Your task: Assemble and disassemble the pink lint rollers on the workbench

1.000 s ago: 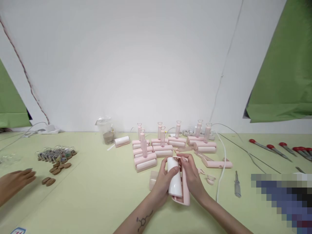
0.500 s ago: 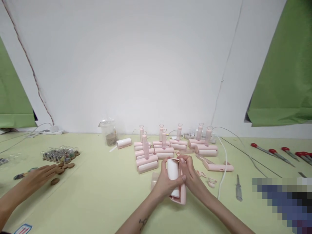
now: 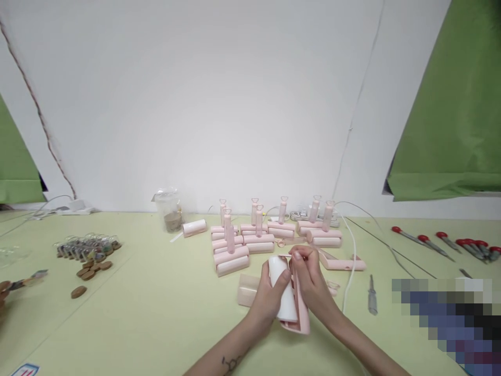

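Pale green surface (image 3: pixel 156 313), white wall (image 3: pixel 250 104) behind. Left hand (image 3: pixel 268 295) clamped round white roll (image 3: pixel 288 309), right hand (image 3: pixel 310 271) gripping pink holder (image 3: pixel 303 319) near its upper end. Roll's alongside the holder, both tilted; can't tell if seated. Translucent cover (image 3: pixel 246 290) just left, clear-handled screwdriver (image 3: pixel 372 302) off right.

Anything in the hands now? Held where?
Yes. The left hand grips the white roll around its side; the right hand holds the pink casing near its upper end.
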Available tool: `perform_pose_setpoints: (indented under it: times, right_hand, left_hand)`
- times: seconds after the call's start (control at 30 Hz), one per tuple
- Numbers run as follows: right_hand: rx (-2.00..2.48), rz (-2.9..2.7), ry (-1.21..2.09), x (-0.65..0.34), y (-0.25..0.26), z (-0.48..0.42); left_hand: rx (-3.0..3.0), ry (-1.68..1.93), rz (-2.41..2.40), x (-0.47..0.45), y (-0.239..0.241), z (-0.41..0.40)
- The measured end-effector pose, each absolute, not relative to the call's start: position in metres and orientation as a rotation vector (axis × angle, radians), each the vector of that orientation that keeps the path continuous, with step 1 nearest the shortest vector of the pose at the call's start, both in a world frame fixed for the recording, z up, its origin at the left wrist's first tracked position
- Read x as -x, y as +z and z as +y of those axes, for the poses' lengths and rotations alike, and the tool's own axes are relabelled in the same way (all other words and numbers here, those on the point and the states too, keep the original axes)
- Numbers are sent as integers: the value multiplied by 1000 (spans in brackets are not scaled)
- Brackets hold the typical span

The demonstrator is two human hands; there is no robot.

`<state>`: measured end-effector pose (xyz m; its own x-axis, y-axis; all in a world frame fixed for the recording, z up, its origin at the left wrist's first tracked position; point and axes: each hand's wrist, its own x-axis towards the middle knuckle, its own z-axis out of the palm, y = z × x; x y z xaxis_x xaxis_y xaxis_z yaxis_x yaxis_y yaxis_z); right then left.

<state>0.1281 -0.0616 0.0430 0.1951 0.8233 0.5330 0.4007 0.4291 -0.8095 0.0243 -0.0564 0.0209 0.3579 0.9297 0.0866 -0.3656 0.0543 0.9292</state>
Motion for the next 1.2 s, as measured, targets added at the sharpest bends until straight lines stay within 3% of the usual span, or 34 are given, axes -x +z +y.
perform_pose_setpoints:
  times: [0.23, 0.53, 0.73, 0.93, 1.2]
  right_hand:
    - [1162, -1517, 343, -133, 42, -60]
    - [1179, -2362, 377, -177, 97, -75]
    - [1330, -2702, 11, -171, 106, -88]
    - [1271, -2832, -158, -164, 99, -98]
    - [1262, -2764, 56, -170, 100, -101]
  left_hand:
    - [-1321, 958, 571, -10, 37, -56]
    - [-1958, 808, 963, 13, 49, -52]
    - [-2149, 500, 868, 14, 48, -59]
    - [-2395, 493, 779, 22, 65, -59]
    - [-2446, 498, 646, 23, 64, -61]
